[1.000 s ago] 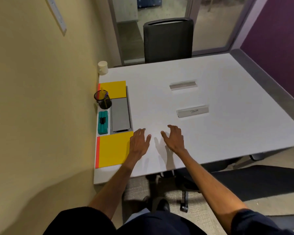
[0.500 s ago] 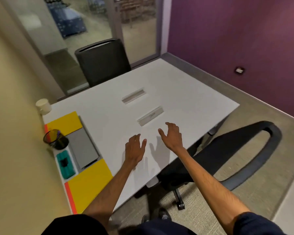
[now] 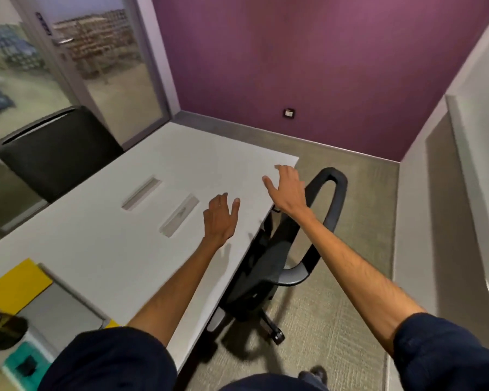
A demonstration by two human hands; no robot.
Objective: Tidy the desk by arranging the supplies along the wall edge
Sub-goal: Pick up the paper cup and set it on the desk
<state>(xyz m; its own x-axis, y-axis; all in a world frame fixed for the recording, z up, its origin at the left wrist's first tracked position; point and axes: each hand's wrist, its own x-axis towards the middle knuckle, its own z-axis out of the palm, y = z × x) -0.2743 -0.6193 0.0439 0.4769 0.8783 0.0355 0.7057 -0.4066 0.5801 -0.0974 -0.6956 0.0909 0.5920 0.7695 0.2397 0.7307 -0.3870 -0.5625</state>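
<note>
The supplies sit at the lower left of the white desk [image 3: 102,244]: a yellow pad [image 3: 14,283], a grey notebook [image 3: 60,309], a black mesh pen cup [image 3: 3,331] and a teal stapler [image 3: 26,365], partly hidden by my left sleeve. My left hand [image 3: 220,218] hovers open over the desk's right part, holding nothing. My right hand [image 3: 287,189] is open with spread fingers at the desk's right edge, near the corner, and holds nothing.
Two recessed cable slots [image 3: 140,193] [image 3: 180,215] lie mid-desk. A black office chair [image 3: 288,249] stands tucked at the desk's right side. Another black chair [image 3: 57,153] stands at the far side. A purple wall and a glass door lie beyond.
My view has swung right, pushing the supplies to the lower left corner. Both hands have moved right across the desk; the right one has reached the desk's right edge.
</note>
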